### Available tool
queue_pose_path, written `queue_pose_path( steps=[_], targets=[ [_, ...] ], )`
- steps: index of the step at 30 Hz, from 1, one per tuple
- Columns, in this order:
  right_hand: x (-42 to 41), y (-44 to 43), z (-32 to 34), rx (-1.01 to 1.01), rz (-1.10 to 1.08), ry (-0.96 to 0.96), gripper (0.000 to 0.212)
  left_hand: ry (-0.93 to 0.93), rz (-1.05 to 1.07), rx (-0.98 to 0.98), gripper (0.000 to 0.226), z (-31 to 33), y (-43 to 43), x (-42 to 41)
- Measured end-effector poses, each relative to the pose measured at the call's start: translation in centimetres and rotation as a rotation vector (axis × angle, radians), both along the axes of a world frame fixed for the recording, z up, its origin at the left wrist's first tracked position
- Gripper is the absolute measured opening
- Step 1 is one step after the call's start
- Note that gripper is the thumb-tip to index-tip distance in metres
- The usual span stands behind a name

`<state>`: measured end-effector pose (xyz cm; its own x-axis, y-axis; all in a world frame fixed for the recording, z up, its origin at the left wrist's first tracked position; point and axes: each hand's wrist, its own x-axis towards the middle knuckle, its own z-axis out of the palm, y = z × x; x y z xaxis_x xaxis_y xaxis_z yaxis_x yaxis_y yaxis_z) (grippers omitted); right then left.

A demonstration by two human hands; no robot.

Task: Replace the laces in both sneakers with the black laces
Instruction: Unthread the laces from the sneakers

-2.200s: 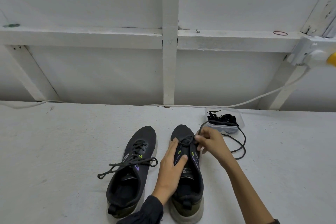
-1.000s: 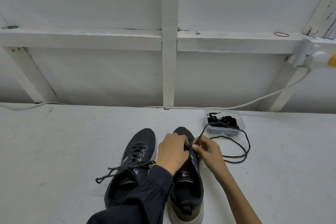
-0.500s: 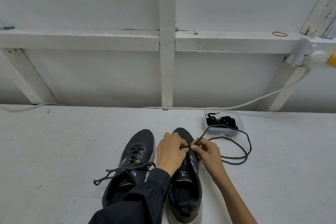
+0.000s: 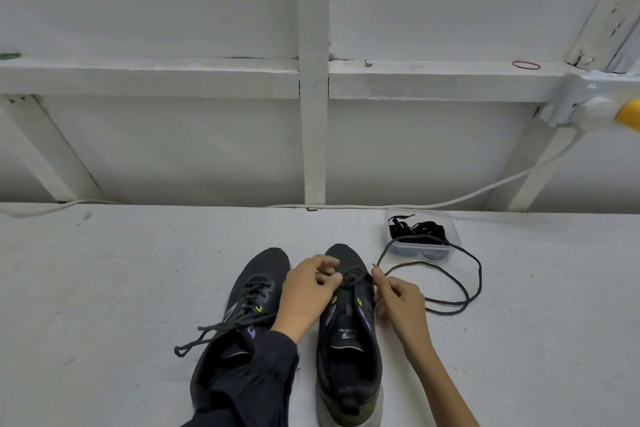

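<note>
Unthreading, by the look of it. Worked sneaker [image 4: 348,340] lies on the table [image 4: 104,305], toe away from the person, heel toward them; its long axis runs straight out from the body. Its upper eyelets are bare; a grey lace [image 4: 356,276] crosses only at the toe-end pair. Left hand [image 4: 306,295] sits over the sneaker's left flank, grip curled in on that crossing, thumb and fingertips pinching the lace there as far as I can tell. Right hand [image 4: 398,298] is just off the sneaker's right flank, grip pressed together on one strand close to the eyelet. From that pinch the lace rises toward the toe side, passes the near wall of a clear tub [image 4: 420,248] (touching or not, cannot tell), then loops back over the table to the sneaker's right. So the free run lies wholly right of the sneaker. The right hand is nearer and, I judge, the one to draw the strand out sideways across the shoe's axis while the left steadies. Black laces [image 4: 422,229] lie bundled in the tub, beyond the sneaker's toe and to its right. Other sneaker [image 4: 263,274] lies just beside the worked sneaker's left flank, parallel, laced in grey, ends trailing loose; a dark sleeve [image 4: 249,374] covers its heel. Risk: the long loop snagging on the tub.
</note>
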<state>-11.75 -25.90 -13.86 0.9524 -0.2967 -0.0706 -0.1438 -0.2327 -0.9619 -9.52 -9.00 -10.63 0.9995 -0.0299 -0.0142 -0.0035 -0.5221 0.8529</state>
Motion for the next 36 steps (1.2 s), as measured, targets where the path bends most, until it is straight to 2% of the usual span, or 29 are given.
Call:
queue_pose_path(
  steps=[3,5,6,9,12,14,18,24,28,30,33,36],
  targets=[
    [-1.5,0.5,0.1,-0.008,0.023,-0.035,0.034,0.012,0.01,0.092,0.023,-0.5,0.6,-0.4],
    [-2.5,1.4,0.4,0.007,0.044,-0.064,0.015,-0.031,0.013,0.149,0.016,-0.5,0.6,-0.6],
    [-2.7,1.8,0.6,0.009,0.058,-0.067,0.014,-0.059,0.018,0.18,0.011,-0.4,0.5,-0.5],
    [-3.0,2.7,0.9,-0.002,0.129,-0.039,0.038,-0.114,0.025,0.294,0.005,-0.1,0.5,-0.4],
    [-2.8,3.0,1.1,-0.023,0.193,0.028,0.081,-0.138,0.031,0.347,0.008,-0.1,0.5,-0.1],
    [-2.8,2.9,1.4,0.02,0.224,0.073,0.085,-0.14,0.028,0.35,0.009,-0.2,0.2,0.0],
    [-3.1,2.8,1.1,0.054,0.236,0.101,0.065,-0.17,0.092,0.261,0.01,-0.1,0.0,0.6],
    [-3.1,3.0,0.8,0.055,0.218,0.109,0.062,-0.192,0.243,-0.031,0.007,1.3,0.2,1.5],
    [-3.1,3.2,0.8,0.052,0.203,0.106,0.062,-0.035,0.162,-0.053,0.023,0.0,0.2,0.6],
    [-3.0,3.2,0.8,0.058,0.203,0.108,0.062,0.028,0.128,-0.023,0.023,-1.1,-0.1,0.2],
    [-3.0,3.3,0.9,0.055,0.204,0.109,0.062,0.007,0.132,0.017,0.014,-1.5,-0.1,0.1],
    [-3.1,3.2,0.9,0.057,0.201,0.113,0.062,-0.07,0.16,-0.059,0.014,0.0,0.1,0.7]
  ],
)
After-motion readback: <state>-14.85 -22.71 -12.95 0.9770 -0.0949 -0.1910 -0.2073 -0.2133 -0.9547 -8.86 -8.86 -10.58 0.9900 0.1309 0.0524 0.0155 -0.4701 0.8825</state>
